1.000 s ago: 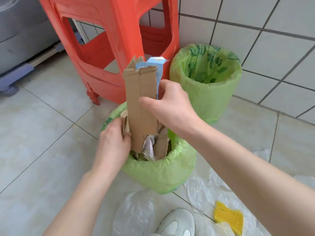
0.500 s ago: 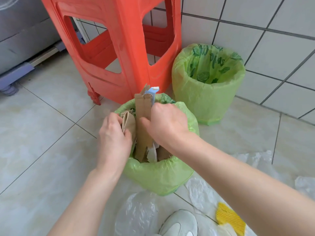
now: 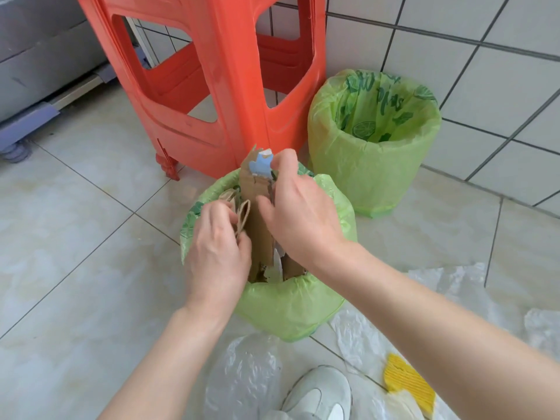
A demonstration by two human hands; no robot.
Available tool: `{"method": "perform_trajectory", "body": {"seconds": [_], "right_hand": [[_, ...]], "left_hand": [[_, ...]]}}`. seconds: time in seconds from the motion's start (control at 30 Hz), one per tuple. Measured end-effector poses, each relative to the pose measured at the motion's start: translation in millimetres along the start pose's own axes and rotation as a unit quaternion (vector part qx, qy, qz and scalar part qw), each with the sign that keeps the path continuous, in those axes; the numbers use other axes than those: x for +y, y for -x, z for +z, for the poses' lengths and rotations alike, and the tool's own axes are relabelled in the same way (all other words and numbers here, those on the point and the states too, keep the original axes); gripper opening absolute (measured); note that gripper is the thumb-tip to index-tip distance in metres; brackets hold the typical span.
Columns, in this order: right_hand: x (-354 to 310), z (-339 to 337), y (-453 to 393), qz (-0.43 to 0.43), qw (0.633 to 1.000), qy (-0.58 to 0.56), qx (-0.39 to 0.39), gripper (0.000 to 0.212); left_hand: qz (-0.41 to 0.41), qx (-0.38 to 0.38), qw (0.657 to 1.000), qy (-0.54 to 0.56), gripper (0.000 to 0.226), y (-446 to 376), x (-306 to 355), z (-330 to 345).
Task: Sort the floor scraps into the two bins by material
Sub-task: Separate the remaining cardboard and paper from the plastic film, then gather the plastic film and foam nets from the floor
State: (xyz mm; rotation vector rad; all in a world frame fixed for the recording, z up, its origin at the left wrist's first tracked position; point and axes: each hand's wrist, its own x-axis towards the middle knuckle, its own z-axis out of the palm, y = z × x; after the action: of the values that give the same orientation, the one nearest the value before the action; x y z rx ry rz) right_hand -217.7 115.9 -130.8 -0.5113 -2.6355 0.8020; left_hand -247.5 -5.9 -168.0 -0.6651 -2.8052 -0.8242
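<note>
Tiled floor [image 3: 75,237]; cardboard [image 3: 257,219] between both hands' fingers [image 3: 266,204].

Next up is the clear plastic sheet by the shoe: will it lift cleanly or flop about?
Probably floppy: the clear plastic sheet lies crinkled and limp on the tile floor. It looks thin and see-through, so likely very light and prone to drift. Its glossy surface may slip, so pinching a bunched fold seems safer.
</note>
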Motion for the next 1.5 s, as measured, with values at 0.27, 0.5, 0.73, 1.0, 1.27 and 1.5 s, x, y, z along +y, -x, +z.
{"method": "perform_trajectory", "body": {"seconds": [0.27,0.5,0.73,1.0,1.27,1.5], "right_hand": [[19,4,12,-0.049,0.994,0.093,-0.006,0.069],[39,8,23,-0.084,0.985,0.124,-0.087,0.060],[44,-21,54,-0.111,0.985,0.090,-0.102,0.068],[80,-44,144,-0.050,0.996,0.032,-0.069,0.034],[136,-35,260,0.035,0.985,0.065,-0.157,0.032],[152,0,304,0.088,0.951,0.141,-0.261,0.082]], "left_hand": [[0.053,-0.044,0.998,-0.003,0.052,10,-8,1],[0.077,-0.060,0.994,-0.044,0.020,11,-13,9],[0.100,0.042,0.993,0.043,0.019,31,6,-11],[0.152,0.031,0.982,0.108,0.023,105,10,-8],[0.058,-0.212,0.974,-0.048,0.026,160,-52,50],[-0.101,-0.377,0.901,-0.190,0.072,191,-90,75]]}}
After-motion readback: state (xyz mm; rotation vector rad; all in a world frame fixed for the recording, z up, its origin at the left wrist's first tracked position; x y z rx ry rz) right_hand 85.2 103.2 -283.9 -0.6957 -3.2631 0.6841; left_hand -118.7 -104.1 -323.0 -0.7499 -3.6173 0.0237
